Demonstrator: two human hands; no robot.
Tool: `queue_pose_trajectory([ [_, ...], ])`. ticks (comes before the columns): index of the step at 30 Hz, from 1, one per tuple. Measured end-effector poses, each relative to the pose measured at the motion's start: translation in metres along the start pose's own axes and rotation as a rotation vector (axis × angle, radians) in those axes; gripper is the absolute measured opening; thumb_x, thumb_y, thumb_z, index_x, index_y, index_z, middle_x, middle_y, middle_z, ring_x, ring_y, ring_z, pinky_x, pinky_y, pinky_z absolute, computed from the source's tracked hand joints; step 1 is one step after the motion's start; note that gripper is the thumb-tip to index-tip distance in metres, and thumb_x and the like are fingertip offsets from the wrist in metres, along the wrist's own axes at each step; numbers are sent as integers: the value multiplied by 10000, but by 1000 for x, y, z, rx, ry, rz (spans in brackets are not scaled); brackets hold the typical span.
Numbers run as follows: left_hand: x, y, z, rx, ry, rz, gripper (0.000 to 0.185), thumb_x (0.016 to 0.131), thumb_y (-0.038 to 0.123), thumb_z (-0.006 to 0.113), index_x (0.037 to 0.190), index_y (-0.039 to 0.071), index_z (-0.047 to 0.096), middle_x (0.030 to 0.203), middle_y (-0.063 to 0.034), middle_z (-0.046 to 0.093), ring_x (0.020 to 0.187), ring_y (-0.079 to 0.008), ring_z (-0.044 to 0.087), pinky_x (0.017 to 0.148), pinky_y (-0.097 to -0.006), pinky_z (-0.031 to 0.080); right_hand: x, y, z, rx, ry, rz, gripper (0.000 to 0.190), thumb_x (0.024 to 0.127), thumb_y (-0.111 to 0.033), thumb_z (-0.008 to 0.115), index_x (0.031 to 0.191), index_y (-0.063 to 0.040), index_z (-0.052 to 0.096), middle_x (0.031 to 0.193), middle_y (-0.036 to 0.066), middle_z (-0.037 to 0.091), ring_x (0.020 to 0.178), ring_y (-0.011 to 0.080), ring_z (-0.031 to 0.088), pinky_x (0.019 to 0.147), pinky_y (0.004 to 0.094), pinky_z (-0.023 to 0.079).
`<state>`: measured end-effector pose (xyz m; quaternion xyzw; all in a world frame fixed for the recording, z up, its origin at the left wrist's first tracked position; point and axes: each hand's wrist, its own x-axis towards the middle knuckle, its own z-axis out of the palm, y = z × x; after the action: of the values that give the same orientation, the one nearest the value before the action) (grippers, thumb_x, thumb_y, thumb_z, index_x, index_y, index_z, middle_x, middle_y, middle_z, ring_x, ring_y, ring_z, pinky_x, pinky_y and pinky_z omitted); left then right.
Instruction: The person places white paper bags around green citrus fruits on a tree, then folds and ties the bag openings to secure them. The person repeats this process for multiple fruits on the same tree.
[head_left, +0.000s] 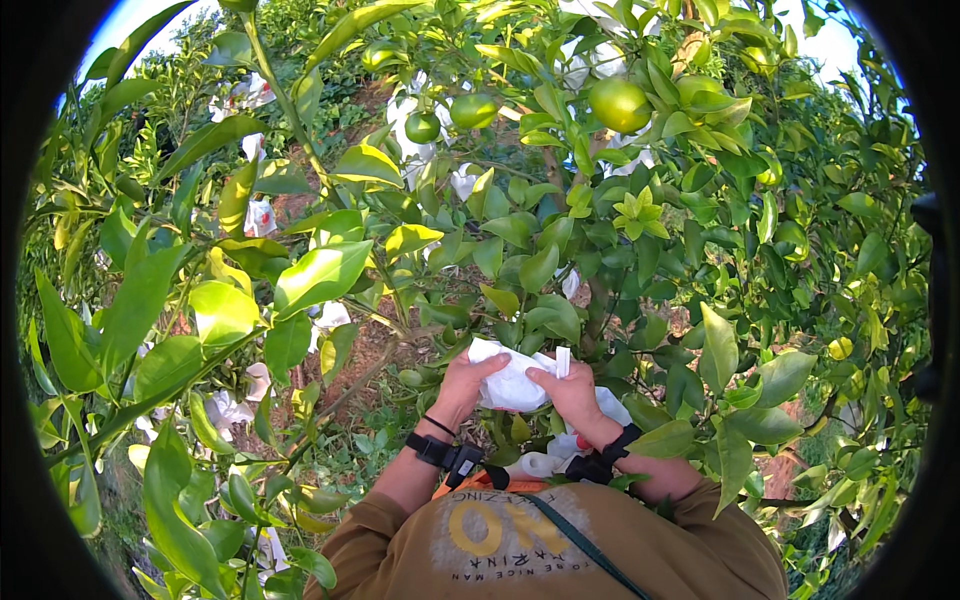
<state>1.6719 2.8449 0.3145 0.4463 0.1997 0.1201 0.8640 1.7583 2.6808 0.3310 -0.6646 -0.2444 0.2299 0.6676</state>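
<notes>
Both my hands hold a white bag (514, 386), likely paper, in front of my chest among the citrus leaves. My left hand (466, 382) grips its left side, thumb on top. On its right side my right hand (570, 390) pinches the bag near a narrow white strip (562, 362) that stands up between thumb and fingers. Whether a fruit is inside the bag cannot be told. More white bags (541, 461) lie in an orange-edged pouch or container at my waist, just below my hands. Both wrists bear black straps.
Leafy citrus branches surround me on all sides. Green fruits (619, 105) (473, 111) hang above my hands. White bags (410, 124) hang farther back and at the left (225, 411). A bare branch (360, 382) slants upward left of my arms.
</notes>
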Motion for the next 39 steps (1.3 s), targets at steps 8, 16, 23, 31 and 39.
queue_pose_trajectory([
  [8, 1, -6, 12, 53, 86, 110, 218, 783, 1, 692, 978, 22, 597, 902, -70, 669, 776, -157, 647, 722, -304, 528, -10, 6, 5, -237, 120, -298, 137, 801, -49, 666, 922, 11, 680, 905, 88, 640, 837, 200, 606, 721, 303, 476],
  [16, -1, -12, 14, 154, 155, 165, 170, 807, 13, 666, 964, 22, 603, 852, -38, 654, 723, -128, 623, 666, -287, 517, -34, -20, 22, -821, 62, -561, 383, 729, -4, 567, 1108, -12, 611, 916, 99, 557, 872, 291, 544, 746, 392, 464],
  [23, -2, -2, 11, 100, 107, 10, 150, 827, 81, 673, 953, 14, 628, 857, -33, 656, 732, -124, 620, 661, -274, 504, -37, -35, 29, -1278, -90, -741, 344, 747, -119, 547, 1050, 34, 603, 903, 90, 518, 862, 245, 514, 687, 358, 440],
  [31, -1, 4, 7, 303, -55, 48, 168, 827, 71, 663, 965, -22, 654, 935, -95, 698, 807, -144, 649, 736, -278, 512, -35, -44, 28, -1503, -342, -743, 244, 735, -156, 575, 910, 9, 613, 910, 86, 513, 895, 234, 503, 731, 361, 424],
  [39, -5, 5, 10, 503, 30, 251, 158, 802, 66, 673, 945, 2, 650, 893, -56, 699, 772, -107, 637, 699, -259, 504, -7, -63, -7, -472, -247, -311, 195, 843, -178, 647, 972, -34, 667, 867, 108, 631, 710, 223, 611, 628, 333, 483],
])
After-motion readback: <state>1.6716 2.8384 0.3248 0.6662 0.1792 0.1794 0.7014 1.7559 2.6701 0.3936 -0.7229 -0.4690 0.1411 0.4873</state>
